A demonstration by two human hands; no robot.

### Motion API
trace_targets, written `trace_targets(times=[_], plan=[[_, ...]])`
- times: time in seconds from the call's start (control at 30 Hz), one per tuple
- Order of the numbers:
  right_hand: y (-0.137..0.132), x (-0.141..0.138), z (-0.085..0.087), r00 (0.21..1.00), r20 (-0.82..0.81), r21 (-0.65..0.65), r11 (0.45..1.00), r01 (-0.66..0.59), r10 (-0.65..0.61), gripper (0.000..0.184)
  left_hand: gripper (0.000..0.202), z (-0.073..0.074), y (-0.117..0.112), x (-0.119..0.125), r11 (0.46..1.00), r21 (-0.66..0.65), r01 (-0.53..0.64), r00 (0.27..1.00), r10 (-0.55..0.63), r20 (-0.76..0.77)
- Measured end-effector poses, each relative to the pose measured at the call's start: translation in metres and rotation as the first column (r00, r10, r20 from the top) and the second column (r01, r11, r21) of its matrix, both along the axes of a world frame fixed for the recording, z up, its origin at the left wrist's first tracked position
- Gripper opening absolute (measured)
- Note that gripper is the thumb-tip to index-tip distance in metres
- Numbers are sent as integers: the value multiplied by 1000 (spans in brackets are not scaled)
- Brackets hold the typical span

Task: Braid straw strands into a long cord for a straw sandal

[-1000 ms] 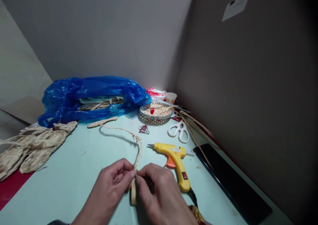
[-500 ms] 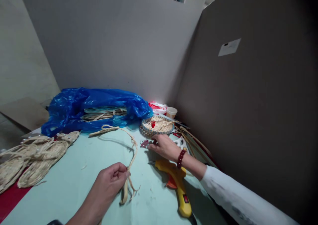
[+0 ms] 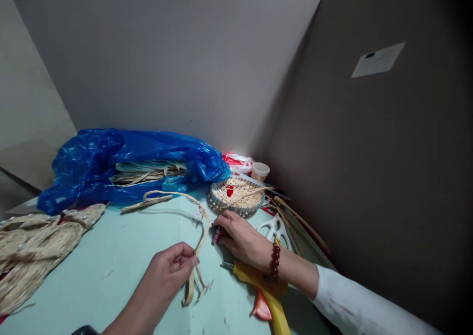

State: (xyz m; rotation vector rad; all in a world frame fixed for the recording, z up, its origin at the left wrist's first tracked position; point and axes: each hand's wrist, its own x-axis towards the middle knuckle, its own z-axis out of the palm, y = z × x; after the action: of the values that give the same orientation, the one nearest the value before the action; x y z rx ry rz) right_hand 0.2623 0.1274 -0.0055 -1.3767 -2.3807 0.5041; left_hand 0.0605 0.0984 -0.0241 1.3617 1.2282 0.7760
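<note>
Braided straw cord (image 3: 204, 222): pale tan, dry and rough, plaited thin and round, widening into a flat strip at the near end, with frayed loose tips. Lies mid-way across the pale green desk (image 3: 111, 256), bent like a hook: far end flat beside the blue bag, then arching right above its own shadow, then dropping toward the near edge. Long axis of that near stretch roughly front to back, frayed tips pointing nearward. Pinched near the lower end between thumb and forefinger of the left hand (image 3: 172, 271). Just right of the cord, right hand (image 3: 240, 237) palm down, fingertips closed on a small dark red clip (image 3: 216, 236), dark bead bracelet (image 3: 274, 261) at the wrist, white sleeve behind it. Around, by size: smooth grey partition (image 3: 166, 54) at the back and brown board (image 3: 369, 177) on the right with a white paper label (image 3: 377, 59); crinkled, glossy blue plastic bag (image 3: 92, 162) with flat straw strips (image 3: 148, 170) showing at its mouth; heap of coarse woven straw pieces (image 3: 37, 241) at the left edge; round shallow woven tray (image 3: 236, 199) just beyond the right hand; yellow glue gun (image 3: 271, 305) with orange trigger, partly hidden under the right forearm; white-handled scissors (image 3: 276, 228) past the wrist; thin reeds (image 3: 299, 224) along the brown board; red-and-white packet (image 3: 238, 161) and small paper cup (image 3: 260, 171) in the corner.
</note>
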Motion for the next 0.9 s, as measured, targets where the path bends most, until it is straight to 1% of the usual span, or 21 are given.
trace_targets(times=[0.2,0.27,0.33,0.37,0.47,0.53,0.6,0.7,0.77,0.83,0.9], plan=[[6,9,0,992,-72,-62,992,-108,103,30,32,-6,0,-6,998,-55,-14,1000,15,13],[9,9,0,992,-84,-73,992,-105,99,24,32,-9,0,-7,997,-70,-32,999,33,21],[10,9,1,992,-89,-83,992,-93,86,19,32,-10,1,-8,996,-93,-13,1000,15,22],[11,8,1,993,-86,-86,992,-88,81,21,32,-11,1,-8,995,-102,5,1000,-3,18],[12,7,1,994,-64,-70,994,-87,83,34,32,-10,3,-9,994,-96,55,998,-56,-8],[14,7,1,993,-42,-37,993,-109,107,33,32,-8,3,-9,995,-71,66,997,-69,-29],[14,7,2,989,-18,-9,989,-150,150,26,31,-5,4,-8,995,-61,75,996,-78,-52],[14,6,5,978,31,-5,978,-206,206,16,27,-3,6,-7,995,-30,99,988,-102,-113],[14,5,7,974,72,-16,977,-213,214,14,25,-4,8,-6,988,13,156,974,-152,-171],[13,4,8,973,108,-17,978,-206,206,14,23,-4,11,-5,972,58,227,945,-205,-253],[13,3,9,971,120,-19,979,-204,204,14,23,-4,13,-3,957,103,272,908,-219,-358]])
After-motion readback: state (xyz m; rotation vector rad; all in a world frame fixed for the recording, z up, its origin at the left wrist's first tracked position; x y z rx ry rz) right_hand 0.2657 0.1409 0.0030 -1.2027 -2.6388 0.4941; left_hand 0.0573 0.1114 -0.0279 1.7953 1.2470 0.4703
